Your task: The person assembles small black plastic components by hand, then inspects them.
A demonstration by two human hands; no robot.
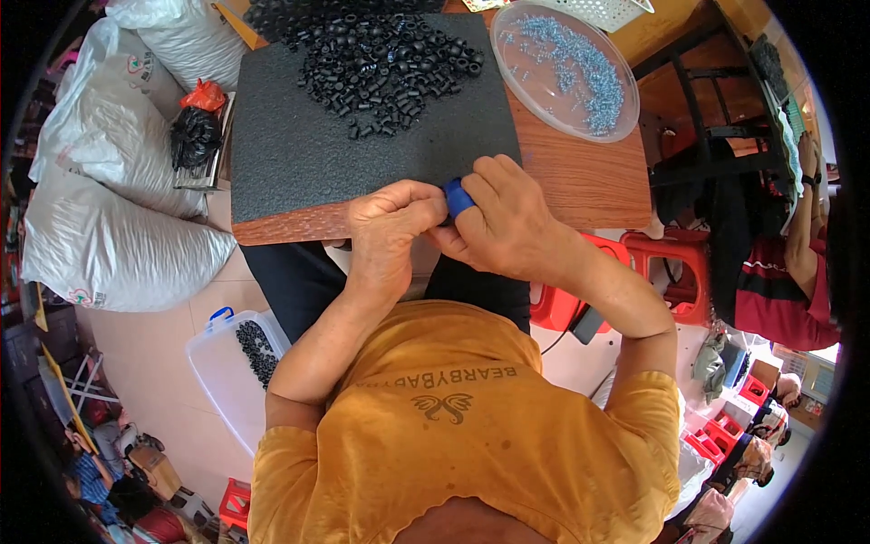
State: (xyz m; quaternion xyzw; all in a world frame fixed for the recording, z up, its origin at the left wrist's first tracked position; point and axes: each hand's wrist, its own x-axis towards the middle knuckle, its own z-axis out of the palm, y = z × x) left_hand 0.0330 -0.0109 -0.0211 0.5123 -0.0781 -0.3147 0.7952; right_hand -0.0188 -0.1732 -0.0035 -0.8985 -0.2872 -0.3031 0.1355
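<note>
My left hand (388, 218) and my right hand (503, 218) meet at the near edge of a dark grey mat (299, 145), fingers closed in a pinch. A blue band (460, 199) sits at the right hand's fingers, seemingly wrapped round one. A dark bit shows between the fingertips, but the fingers hide most of what they grip. Beyond the hands, many small black cylindrical parts (390, 77) lie heaped on the mat. To the right, a round clear plastic tray (509, 77) holds many small pale-blue pieces (603, 95).
White woven sacks (118, 218) stand at the left, near a black plastic bag (195, 136). A clear bin (217, 363) with black parts is on the floor. Red stools (684, 272) and another person's arm (802, 236) are at the right. A white basket (625, 11) sits at the back.
</note>
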